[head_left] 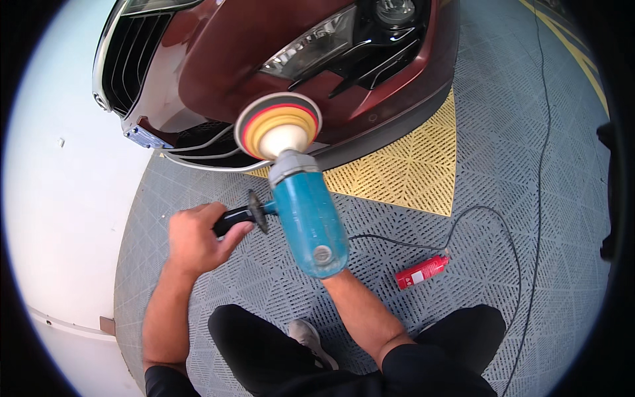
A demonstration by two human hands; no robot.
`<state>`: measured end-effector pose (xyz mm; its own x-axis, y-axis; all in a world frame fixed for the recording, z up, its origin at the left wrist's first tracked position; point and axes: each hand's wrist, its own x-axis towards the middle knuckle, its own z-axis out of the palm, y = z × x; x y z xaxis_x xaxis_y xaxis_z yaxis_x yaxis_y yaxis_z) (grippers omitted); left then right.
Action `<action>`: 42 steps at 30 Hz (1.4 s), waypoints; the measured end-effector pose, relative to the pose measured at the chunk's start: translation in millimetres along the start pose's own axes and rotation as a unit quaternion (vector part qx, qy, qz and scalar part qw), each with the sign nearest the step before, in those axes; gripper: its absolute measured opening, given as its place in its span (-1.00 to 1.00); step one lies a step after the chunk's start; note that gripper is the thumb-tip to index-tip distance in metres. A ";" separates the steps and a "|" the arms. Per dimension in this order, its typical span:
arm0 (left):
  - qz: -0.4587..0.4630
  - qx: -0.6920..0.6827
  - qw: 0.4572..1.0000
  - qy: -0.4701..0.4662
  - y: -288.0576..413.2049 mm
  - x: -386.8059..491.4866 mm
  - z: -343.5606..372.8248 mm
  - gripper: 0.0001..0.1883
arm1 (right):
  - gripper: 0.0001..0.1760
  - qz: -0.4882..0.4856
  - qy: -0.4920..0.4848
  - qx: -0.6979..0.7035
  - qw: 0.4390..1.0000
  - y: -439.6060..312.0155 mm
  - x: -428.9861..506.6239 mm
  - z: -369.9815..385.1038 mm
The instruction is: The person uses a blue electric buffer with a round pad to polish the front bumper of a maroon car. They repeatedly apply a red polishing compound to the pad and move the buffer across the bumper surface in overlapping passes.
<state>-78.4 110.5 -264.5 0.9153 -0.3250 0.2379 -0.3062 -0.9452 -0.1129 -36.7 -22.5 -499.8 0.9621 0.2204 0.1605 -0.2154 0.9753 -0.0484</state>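
Note:
A teal electric polisher (pixel 312 223) is held up before a dark red car's front bumper (pixel 218 74). My left hand (pixel 201 238) is closed around its black side handle (pixel 233 221). My right hand (pixel 336 279) is mostly hidden behind the rear of the motor housing; the wrist shows there, and the hand holds the tool from below. The round backing pad (pixel 280 126), with yellow and red layers, faces the bumper below the headlight (pixel 312 47). Whether the pad touches the paint cannot be told.
A red bottle (pixel 421 272) lies on the grey grated floor (pixel 387 307), right of my forearm. A black cord (pixel 516 263) loops across the floor on the right. Yellow floor tiles (pixel 412 168) lie under the bumper. A white wall or panel (pixel 74 198) stands at left.

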 end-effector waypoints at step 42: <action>-0.041 0.036 0.998 0.016 6.8 -14.2 -10.6 -0.52 | -0.59 -0.013 -0.014 -0.036 0.999 30.2 -4.9 -1.8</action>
<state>-96.3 108.3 -258.4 0.9272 -0.2489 0.2800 -0.2101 -0.9643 -0.1614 -47.7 5.9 -503.8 0.9620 0.1963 0.1899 -0.1770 0.9776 -0.1141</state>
